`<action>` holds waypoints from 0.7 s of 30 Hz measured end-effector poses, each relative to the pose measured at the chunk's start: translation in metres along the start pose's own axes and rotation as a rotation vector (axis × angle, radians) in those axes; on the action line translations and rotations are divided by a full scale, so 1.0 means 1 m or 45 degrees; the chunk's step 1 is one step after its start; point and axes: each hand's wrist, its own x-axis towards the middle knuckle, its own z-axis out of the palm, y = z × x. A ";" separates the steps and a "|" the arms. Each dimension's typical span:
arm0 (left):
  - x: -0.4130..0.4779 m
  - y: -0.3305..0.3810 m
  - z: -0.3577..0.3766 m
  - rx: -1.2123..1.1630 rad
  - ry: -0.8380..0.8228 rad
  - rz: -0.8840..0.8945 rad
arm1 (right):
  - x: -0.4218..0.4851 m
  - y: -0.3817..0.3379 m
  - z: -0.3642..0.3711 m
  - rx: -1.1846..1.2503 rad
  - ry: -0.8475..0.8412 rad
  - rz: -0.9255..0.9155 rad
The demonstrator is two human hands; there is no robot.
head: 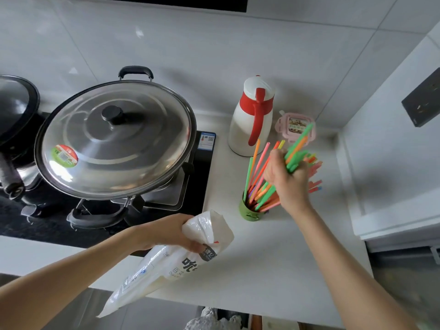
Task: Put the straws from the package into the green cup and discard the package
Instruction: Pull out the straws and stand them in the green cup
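A small green cup [247, 211] stands on the white counter, with several coloured straws [258, 167] leaning out of it. My right hand [287, 178] is just above and right of the cup, closed around a bunch of green, orange and pink straws whose lower ends reach into the cup. More straws [314, 184] show blurred behind the hand. My left hand [170, 232] grips the white plastic package [171, 260] near its open top, in front of the stove; the package hangs down over the counter's front edge.
A white and red thermos jug [252, 117] and a small pink lidded box [295, 126] stand behind the cup. A large steel wok lid [116, 139] covers the hob at left. A white wall or cabinet [390, 163] bounds the counter [273, 258] on the right.
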 end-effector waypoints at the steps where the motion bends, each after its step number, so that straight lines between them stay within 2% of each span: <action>1: 0.000 0.000 0.000 -0.016 0.007 0.012 | -0.003 0.009 0.002 -0.059 -0.029 0.006; 4: 0.001 0.000 -0.002 -0.039 0.016 0.046 | -0.005 0.018 0.006 -0.240 0.014 0.035; 8: 0.000 0.002 -0.007 -0.073 0.015 0.057 | -0.001 0.005 -0.002 -0.157 0.223 0.045; 11: -0.001 0.006 -0.009 -0.102 0.018 0.062 | 0.006 -0.010 -0.005 -0.184 0.313 -0.116; 13: -0.001 0.010 -0.010 -0.100 0.025 0.072 | 0.008 -0.007 -0.003 -0.377 0.253 -0.115; 17: 0.000 0.017 -0.009 -0.082 0.031 0.088 | 0.013 0.001 -0.003 -0.848 -0.083 0.060; 19: 0.000 0.020 -0.010 -0.073 0.033 0.097 | 0.015 -0.005 -0.007 -0.829 -0.060 0.015; 21: -0.001 0.022 -0.011 -0.080 0.022 0.107 | 0.015 -0.017 -0.010 -0.609 0.029 -0.005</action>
